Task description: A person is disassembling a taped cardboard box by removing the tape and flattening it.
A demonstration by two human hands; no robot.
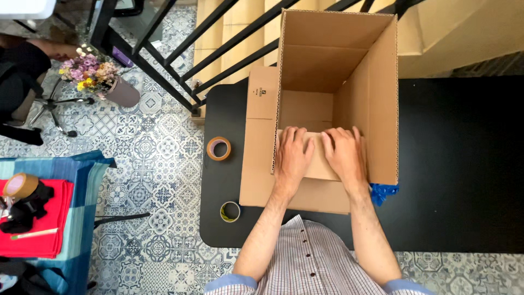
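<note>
On the black desk (464, 164), a brown tape roll (218, 148) and a smaller roll (230, 212) lie left of the open cardboard box (338, 65). The left hand (292, 155) and right hand (344, 155) press its inner flap (317, 164) flat, fingers spread, gripping nothing.

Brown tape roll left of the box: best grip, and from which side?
Take the tape roll from above, pinching across its outer rim or hooking a finger in the open core. It lies flat on the table, apart from the box, sides free.
</note>
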